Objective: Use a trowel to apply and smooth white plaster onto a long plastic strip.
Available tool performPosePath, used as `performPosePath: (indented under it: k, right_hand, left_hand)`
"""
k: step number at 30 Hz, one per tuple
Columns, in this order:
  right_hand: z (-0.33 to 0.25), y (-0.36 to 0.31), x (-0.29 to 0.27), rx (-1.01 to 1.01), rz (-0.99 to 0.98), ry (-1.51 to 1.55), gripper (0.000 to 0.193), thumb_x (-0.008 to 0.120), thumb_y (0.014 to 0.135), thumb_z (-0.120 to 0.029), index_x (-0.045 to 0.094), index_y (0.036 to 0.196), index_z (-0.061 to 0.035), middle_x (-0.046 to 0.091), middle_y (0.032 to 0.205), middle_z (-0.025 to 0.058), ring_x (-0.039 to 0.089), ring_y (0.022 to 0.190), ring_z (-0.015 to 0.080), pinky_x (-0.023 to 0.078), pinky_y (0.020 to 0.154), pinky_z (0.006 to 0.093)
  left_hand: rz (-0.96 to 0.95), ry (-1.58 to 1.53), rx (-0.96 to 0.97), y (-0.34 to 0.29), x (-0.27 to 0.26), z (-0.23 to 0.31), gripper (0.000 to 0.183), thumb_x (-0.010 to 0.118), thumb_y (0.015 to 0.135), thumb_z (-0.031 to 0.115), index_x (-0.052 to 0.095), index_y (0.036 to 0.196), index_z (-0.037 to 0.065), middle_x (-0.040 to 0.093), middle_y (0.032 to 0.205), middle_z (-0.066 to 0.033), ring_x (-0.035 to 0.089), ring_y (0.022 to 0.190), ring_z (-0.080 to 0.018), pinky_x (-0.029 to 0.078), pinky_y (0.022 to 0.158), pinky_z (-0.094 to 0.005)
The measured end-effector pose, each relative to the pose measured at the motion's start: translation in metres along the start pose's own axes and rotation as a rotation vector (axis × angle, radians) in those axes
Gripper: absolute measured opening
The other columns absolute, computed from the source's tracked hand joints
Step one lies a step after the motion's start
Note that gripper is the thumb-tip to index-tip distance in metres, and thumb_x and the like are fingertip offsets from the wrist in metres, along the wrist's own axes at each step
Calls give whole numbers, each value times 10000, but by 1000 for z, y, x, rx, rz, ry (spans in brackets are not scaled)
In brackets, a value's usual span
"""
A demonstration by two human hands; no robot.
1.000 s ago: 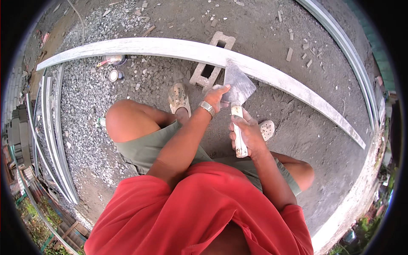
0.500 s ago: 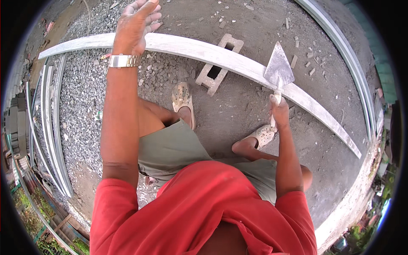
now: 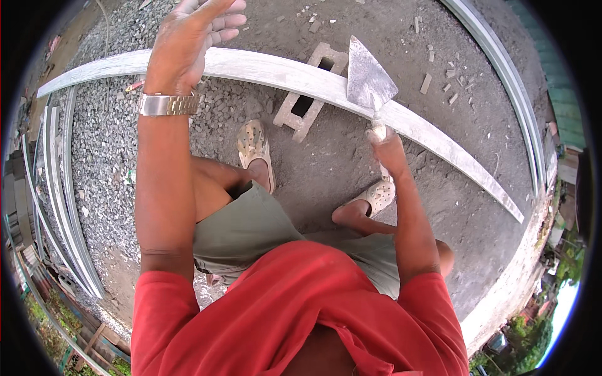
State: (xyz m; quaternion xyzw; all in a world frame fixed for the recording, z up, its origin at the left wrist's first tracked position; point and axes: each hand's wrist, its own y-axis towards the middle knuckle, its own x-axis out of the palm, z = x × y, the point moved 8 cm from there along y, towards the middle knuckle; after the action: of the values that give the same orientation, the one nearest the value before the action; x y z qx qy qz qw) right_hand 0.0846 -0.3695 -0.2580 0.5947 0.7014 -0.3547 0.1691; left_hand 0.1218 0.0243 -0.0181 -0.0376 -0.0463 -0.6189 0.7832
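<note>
My left hand reaches out at the upper left with its fingers stretched apart and nothing in it. It appears above a long whitish board, part of which it hides; whether it touches the board I cannot tell. In my right hand is the handle of a pointed masonry trowel, gripped with the fingers wrapped round it. The trowel's grey, smeared blade points away from me and overlaps the board in view. A hollow concrete block lies under the board near its middle.
Gravel covers the ground at left, where several metal channels lie. More long metal profiles run along the far right. Small broken chips are scattered beyond the board. My feet in beige clogs stand on the near side.
The trowel has moved left, and its blade tip now leans further left. My left hand has shifted slightly left, still stretched open. The whole view has shifted a little too.
</note>
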Motion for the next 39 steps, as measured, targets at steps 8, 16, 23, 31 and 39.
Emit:
performPosePath:
  k: [8, 16, 23, 31, 39]
  right_hand:
    - [6, -15, -15, 115, -45, 51, 344, 626, 844, -249, 578, 1001, 54, 598, 682, 163, 613, 648, 248, 483, 606, 392]
    - [-131, 43, 123, -105, -161, -37, 522, 618, 820, -369, 562, 1115, 57, 634, 983, 292, 595, 993, 434, 463, 867, 455]
    - [-4, 2, 1, 92, -68, -87, 461, 622, 836, -332, 579, 1096, 45, 649, 939, 267, 622, 917, 414, 475, 805, 435]
    - [-76, 3, 52, 99, -245, 76, 372, 628, 838, -268, 564, 992, 64, 589, 714, 141, 586, 519, 187, 459, 447, 356]
    - [-178, -23, 159, -157, -197, 124, 578, 629, 829, -462, 582, 1109, 41, 624, 988, 310, 582, 1028, 439, 448, 888, 462]
  left_hand:
    - [84, -24, 106, -20, -25, 17, 306, 652, 889, 258, 558, 1094, 51, 638, 893, -49, 621, 765, -124, 501, 685, -232]
    - [84, -15, 111, -21, -9, 29, 298, 646, 891, 262, 562, 1096, 63, 642, 890, -43, 621, 760, -126, 500, 681, -238]
    - [182, 40, 207, -42, -34, 42, 282, 638, 895, 249, 572, 1088, 53, 651, 870, -46, 619, 742, -115, 494, 675, -229]
    - [120, 27, 282, -46, -25, 52, 272, 637, 895, 236, 576, 1078, 45, 654, 853, -51, 620, 723, -114, 493, 667, -227]
    - [132, 122, 184, -20, -21, 38, 399, 692, 847, 293, 590, 1094, -3, 672, 959, -126, 647, 843, -173, 499, 787, -288]
